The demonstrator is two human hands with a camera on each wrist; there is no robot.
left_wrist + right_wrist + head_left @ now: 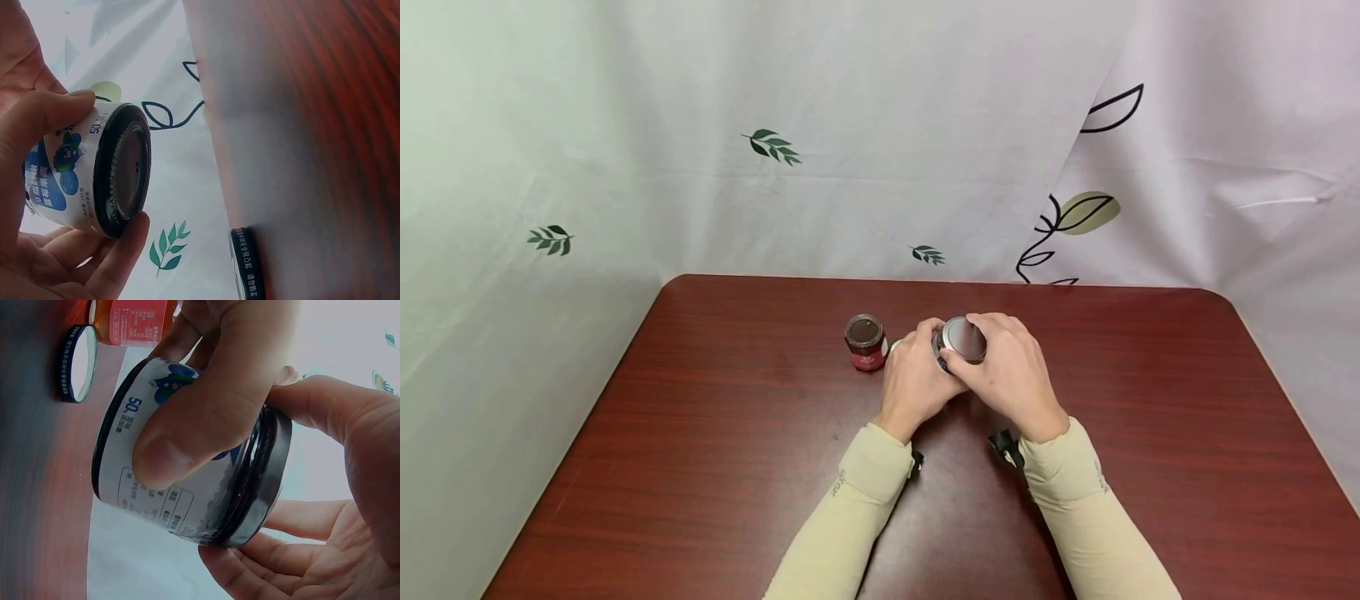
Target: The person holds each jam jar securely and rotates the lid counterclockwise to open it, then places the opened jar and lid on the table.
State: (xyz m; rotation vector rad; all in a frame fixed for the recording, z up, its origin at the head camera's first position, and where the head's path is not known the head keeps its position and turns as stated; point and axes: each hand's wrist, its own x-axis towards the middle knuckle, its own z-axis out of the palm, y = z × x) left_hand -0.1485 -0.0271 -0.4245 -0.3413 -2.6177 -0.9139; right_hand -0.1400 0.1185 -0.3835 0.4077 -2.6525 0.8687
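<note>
While the left hand [917,375] gripped the blueberry jar [69,172] round its side, the right hand [1011,371] held its silver lid [964,337] by the rim, thumb opposite fingers. The jar was raised above the table [737,467] at twelve o'clock ahead, with a red-labelled jar [867,350] standing toward its nine o'clock and a loose lid [81,362] between them. It looked like rigid glass, probably weighty, slick-sided and breakable if dropped; its middle seemed the safest hold, and the lid's edge offered better purchase than the smooth top.
</note>
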